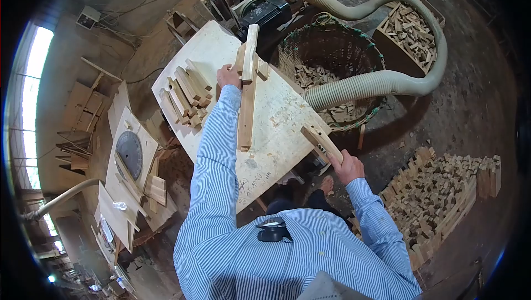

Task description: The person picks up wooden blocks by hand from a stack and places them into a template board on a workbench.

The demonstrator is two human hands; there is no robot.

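On the far part of the pale worktable (276, 156), my left hand (229, 76) is closed against the end of a wooden block (240, 58); its fingertips are partly hidden. Right beside it stand an upright wooden strip (250, 51) and a long flat wooden bar (246, 116). My right hand (349, 168) is wrapped round the near end of a wooden piece (322, 141) with dark marks or holes, at the table's right corner. Left of my left arm lies a pile of wooden sticks (188, 92).
Behind the table are a black motor (265, 15) and a wicker basket (376, 56) holding wood offcuts. A ribbed hose (365, 85) crosses the basket. Stacked wooden blocks (437, 195) cover the floor at right. A round saw blade (129, 153) sits on another bench at left.
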